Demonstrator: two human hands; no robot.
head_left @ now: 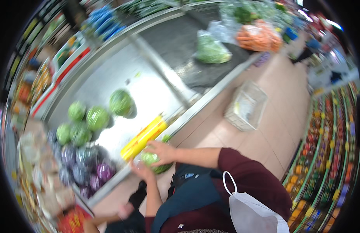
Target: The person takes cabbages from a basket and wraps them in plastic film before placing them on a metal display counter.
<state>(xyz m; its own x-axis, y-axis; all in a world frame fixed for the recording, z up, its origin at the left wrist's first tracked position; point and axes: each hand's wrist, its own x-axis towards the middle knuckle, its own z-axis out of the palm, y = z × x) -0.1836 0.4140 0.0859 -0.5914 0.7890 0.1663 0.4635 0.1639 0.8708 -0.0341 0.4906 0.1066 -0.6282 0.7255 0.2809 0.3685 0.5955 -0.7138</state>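
A pale green cabbage [149, 158], partly covered in shiny clear plastic film [137, 160], is held at the near edge of the metal display counter. My right hand [162, 152] curls over the cabbage from the right. On the other side my left hand [142, 169] grips the film with its fingers. Darker green leaves [162, 169] show below my right hand, partly hidden by it. Just beyond both hands lies a yellow roll [143, 138] with red print, along the counter edge.
Wrapped green cabbages [98, 118] and purple cabbages [105, 171] sit at the counter's left. Bagged carrots [258, 36] and a bagged green vegetable [211, 48] lie farther right. A white crate [247, 106] stands on the floor. Another person's hand [126, 211] is at lower left.
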